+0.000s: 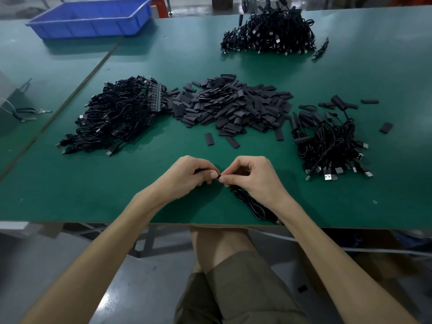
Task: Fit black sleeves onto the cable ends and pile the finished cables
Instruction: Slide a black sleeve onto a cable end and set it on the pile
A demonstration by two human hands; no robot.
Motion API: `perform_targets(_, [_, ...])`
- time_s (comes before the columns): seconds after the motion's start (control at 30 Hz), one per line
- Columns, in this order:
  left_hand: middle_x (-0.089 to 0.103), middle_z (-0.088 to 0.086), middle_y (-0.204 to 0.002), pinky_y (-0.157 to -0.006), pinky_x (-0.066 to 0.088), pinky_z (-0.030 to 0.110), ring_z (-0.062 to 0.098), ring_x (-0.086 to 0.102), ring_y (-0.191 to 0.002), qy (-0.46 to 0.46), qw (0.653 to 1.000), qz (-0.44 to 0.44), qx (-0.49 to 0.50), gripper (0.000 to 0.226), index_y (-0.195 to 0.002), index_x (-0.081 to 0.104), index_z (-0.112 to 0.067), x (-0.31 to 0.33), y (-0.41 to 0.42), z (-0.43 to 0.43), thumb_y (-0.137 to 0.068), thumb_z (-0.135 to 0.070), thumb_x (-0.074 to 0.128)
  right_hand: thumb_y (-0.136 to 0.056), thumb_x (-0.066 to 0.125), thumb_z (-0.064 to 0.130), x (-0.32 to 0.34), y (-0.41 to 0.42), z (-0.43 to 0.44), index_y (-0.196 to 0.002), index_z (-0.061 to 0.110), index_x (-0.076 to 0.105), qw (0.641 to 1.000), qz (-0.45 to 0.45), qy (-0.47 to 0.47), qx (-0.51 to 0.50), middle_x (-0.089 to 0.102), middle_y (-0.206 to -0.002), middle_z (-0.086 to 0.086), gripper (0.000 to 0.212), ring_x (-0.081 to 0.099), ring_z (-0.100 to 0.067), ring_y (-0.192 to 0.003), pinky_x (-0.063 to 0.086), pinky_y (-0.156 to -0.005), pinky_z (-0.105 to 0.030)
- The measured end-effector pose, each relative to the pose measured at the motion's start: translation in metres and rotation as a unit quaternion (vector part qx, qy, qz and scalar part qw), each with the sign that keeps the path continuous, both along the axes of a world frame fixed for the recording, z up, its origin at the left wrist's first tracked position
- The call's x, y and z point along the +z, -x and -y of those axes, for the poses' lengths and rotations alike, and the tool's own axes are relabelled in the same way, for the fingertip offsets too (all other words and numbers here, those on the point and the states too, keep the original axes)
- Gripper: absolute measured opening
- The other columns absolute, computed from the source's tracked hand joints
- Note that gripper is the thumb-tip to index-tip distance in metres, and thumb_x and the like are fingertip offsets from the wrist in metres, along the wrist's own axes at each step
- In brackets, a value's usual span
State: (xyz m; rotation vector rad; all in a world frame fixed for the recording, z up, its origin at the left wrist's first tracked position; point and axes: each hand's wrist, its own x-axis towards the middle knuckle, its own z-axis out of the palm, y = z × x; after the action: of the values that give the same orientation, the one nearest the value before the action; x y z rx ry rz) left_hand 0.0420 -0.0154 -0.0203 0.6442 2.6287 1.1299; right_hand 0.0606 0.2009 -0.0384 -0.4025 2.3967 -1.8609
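Near the front edge of the green desk [93,183], the left hand [191,174] has its grip curled round a black sleeve [199,170]. The right hand [252,176] pinches the end of a black cable [254,206] in its fingertips, the two grips meeting tip to tip, and the rest of the cable trails under the right wrist to the desk edge. Beyond the hands lies a loose heap of sleeves [233,106], with a tangled bundle of cables [117,118] at its left, a pile of cables [332,146] to its right, another cable pile [268,36] farther back, and a blue tray [93,19] at the far left.
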Motion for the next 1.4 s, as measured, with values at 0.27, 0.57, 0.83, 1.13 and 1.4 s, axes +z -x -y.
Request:
perform_targets(0.27, [0.066,-0.013,-0.067,-0.056,0.041,0.011,0.005,0.054,-0.058,-0.104,0.994,-0.016,0.037,0.014,-0.100,0.076,-0.019,-0.011,-0.007,0.003,-0.099,-0.017,0.062,-0.086,0.084,0.010,0.002,0.000,-0.003,-0.090,0.010,0.077,0.999,0.014,0.043,0.017,0.078,-0.080,-0.006,0.008,0.076,-0.023,-0.078,0.062,-0.081,-0.034])
perform_targets(0.57, [0.066,-0.010,-0.067,-0.060,0.044,0.017,0.007,0.055,-0.057,-0.100,0.993,-0.045,0.045,0.014,-0.097,0.075,-0.020,-0.015,-0.011,0.001,-0.099,-0.021,0.062,-0.087,0.082,0.008,0.000,0.000,-0.003,-0.090,0.008,0.078,0.999,0.012,0.035,0.015,0.078,-0.076,-0.007,0.005,0.075,-0.020,-0.073,0.061,-0.077,-0.029])
perform_targets(0.83, [0.066,-0.008,-0.068,-0.061,0.046,0.020,0.007,0.055,-0.056,-0.092,0.993,-0.056,0.049,0.012,-0.096,0.075,-0.018,-0.013,-0.014,0.000,-0.098,-0.016,0.063,-0.087,0.082,0.008,0.000,0.000,-0.003,-0.090,0.008,0.078,1.000,0.010,0.025,0.015,0.077,-0.077,-0.008,0.005,0.076,-0.025,-0.074,0.062,-0.078,-0.034])
perform_targets(1.13, [0.066,-0.009,-0.068,-0.060,0.047,0.023,0.008,0.055,-0.057,-0.081,0.993,-0.060,0.056,0.013,-0.096,0.075,-0.020,-0.011,-0.017,-0.001,-0.099,-0.016,0.063,-0.087,0.082,0.008,-0.001,0.000,-0.003,-0.090,0.008,0.078,1.000,0.010,0.020,0.014,0.077,-0.077,-0.009,0.004,0.076,-0.023,-0.072,0.061,-0.079,-0.038])
perform_targets(1.4, [0.064,-0.018,-0.064,-0.059,0.044,0.018,0.004,0.055,-0.057,-0.059,0.994,-0.069,0.068,0.013,-0.095,0.075,-0.015,-0.009,-0.018,-0.002,-0.100,-0.016,0.063,-0.087,0.081,0.008,0.001,-0.001,-0.002,-0.091,0.007,0.078,1.000,0.013,0.016,0.013,0.077,-0.077,-0.007,0.005,0.076,-0.022,-0.073,0.061,-0.079,-0.036])
